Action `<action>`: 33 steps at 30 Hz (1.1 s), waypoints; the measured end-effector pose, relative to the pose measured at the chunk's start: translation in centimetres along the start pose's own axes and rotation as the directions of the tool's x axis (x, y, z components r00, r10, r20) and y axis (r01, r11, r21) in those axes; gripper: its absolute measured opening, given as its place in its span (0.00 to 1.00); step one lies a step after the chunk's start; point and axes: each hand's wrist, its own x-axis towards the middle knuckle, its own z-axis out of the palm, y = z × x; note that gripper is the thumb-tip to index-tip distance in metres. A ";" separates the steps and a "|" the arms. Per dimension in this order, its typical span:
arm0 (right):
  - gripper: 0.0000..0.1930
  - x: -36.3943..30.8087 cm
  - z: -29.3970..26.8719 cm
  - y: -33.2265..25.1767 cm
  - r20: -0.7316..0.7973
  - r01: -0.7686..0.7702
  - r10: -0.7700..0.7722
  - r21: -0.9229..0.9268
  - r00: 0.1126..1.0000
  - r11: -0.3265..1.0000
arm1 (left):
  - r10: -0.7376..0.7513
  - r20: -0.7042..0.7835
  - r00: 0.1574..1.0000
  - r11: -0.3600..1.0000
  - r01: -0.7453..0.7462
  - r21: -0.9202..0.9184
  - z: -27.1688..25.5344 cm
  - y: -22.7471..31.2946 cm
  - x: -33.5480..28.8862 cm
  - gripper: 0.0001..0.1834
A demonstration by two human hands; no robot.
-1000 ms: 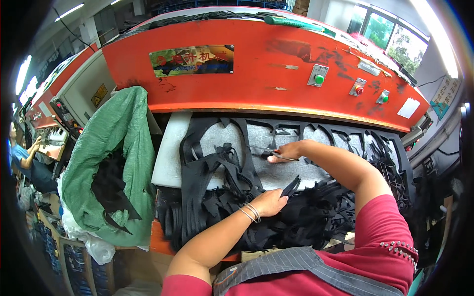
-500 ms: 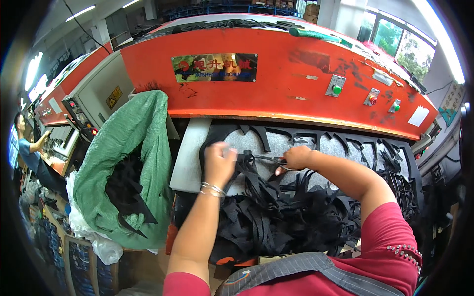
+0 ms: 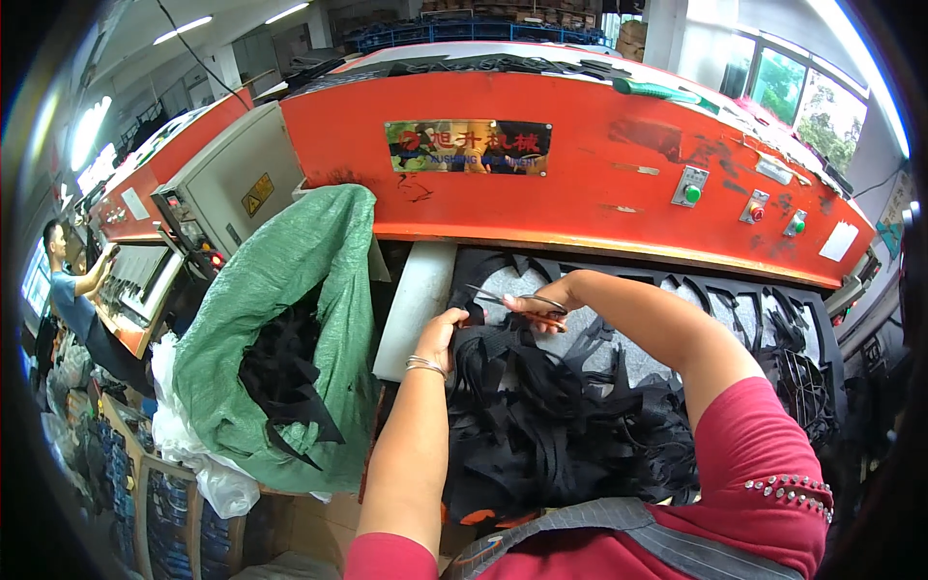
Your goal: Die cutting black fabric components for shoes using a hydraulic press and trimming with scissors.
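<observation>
A pair of scissors (image 3: 490,296) is in my right hand (image 3: 539,302), its fingers closed in the handles and the blades pointing left. Close to the blade tips, my left hand (image 3: 441,336) pinches the edge of a cut black sheet (image 3: 468,271). That sheet lies on a pale grey board (image 3: 422,290) and has curved openings through which the board shows. Below both hands spreads a heap of black strips and scraps (image 3: 556,425), partly hiding the sheet's near side.
A green woven sack (image 3: 222,358) with black scraps (image 3: 280,372) inside stands at my left. Beyond the board rises a red machine (image 3: 599,193) with green buttons and a red one. A green-handled tool (image 3: 657,91) lies on top. At far left a person (image 3: 72,290) works.
The view has swung left. My right hand and the scissors have come nearer the sheet's left edge. My left hand has dropped lower and now pinches the material beside the blades.
</observation>
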 end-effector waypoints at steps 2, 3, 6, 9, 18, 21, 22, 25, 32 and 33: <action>0.59 0.2 0.9 -2.5 0.025 0.044 -0.044 0.030 0.999 0.999 | -0.087 0.142 0.986 0.935 0.130 -0.331 0.8 1.0 -1.9 0.15; 0.58 0.2 1.5 -4.2 0.018 0.082 -0.083 0.036 0.996 0.996 | -0.099 0.067 0.993 0.932 0.117 -0.344 0.6 1.2 -2.3 0.15; 0.58 1.5 2.3 -7.3 0.004 0.153 -0.153 -0.034 0.988 0.988 | -0.055 -0.016 0.998 0.994 0.054 -0.094 -2.3 0.1 -0.6 0.16; 0.58 2.4 3.7 -7.8 -0.198 0.116 -0.115 -0.010 0.973 0.993 | 0.071 -0.065 0.995 0.992 -0.064 0.107 -3.1 -0.2 -0.3 0.15; 0.42 -0.6 3.5 -4.9 -0.255 0.135 -0.122 0.037 0.959 0.990 | 0.097 0.026 0.995 0.970 -0.100 0.223 -3.3 0.2 -1.4 0.11; 0.43 -0.3 3.0 -3.9 -0.202 0.161 -0.146 0.058 0.968 0.985 | 0.111 0.045 0.993 0.966 -0.119 0.230 -2.2 0.5 -2.1 0.09; 0.43 -0.1 2.9 -3.6 -0.187 0.198 -0.185 0.053 0.965 0.979 | 0.125 0.048 0.991 0.963 -0.133 0.236 -1.8 0.6 -2.2 0.08; 0.45 0.5 3.1 -4.9 -0.199 0.169 -0.162 0.020 0.967 0.985 | 0.206 0.032 0.978 0.922 -0.205 0.329 -1.9 0.8 -2.3 0.07; 0.44 -0.9 2.6 -2.1 -0.212 0.144 -0.167 -0.119 0.963 0.982 | 0.104 0.058 0.993 0.949 -0.116 0.293 -2.5 0.3 -3.0 0.10; 0.47 -1.1 2.9 -1.7 -0.182 0.175 -0.186 -0.073 0.966 0.982 | 0.144 0.008 0.990 0.940 -0.139 0.312 -2.4 0.4 -3.1 0.10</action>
